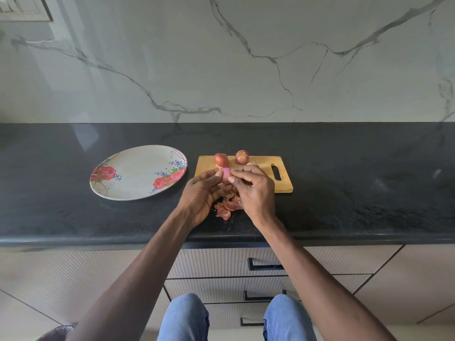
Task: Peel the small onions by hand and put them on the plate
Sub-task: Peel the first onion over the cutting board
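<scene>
Onion [225, 175], pale pink and mostly bare of skin, sits pinched between my two hands above the near left corner of the cutting board [261, 177]. My left hand [200, 195] cups it from below and the left side, thumb pressed on its top, fingers curled closed around it. My right hand [253, 190] closes in from the right, thumb tip against the onion's lower side and fingers bent onto its upper edge. Just beyond my fingertips, two unpeeled onions rest on the board's far edge: one [221, 160] right behind the held onion, the other [242, 157] a little to its right. Under and between my wrists, a small heap of reddish peels [227, 207] lies on the black counter [344, 193]. To the left of my left hand, near but apart, the rose-patterned plate [134, 190] holds nothing I can see.
</scene>
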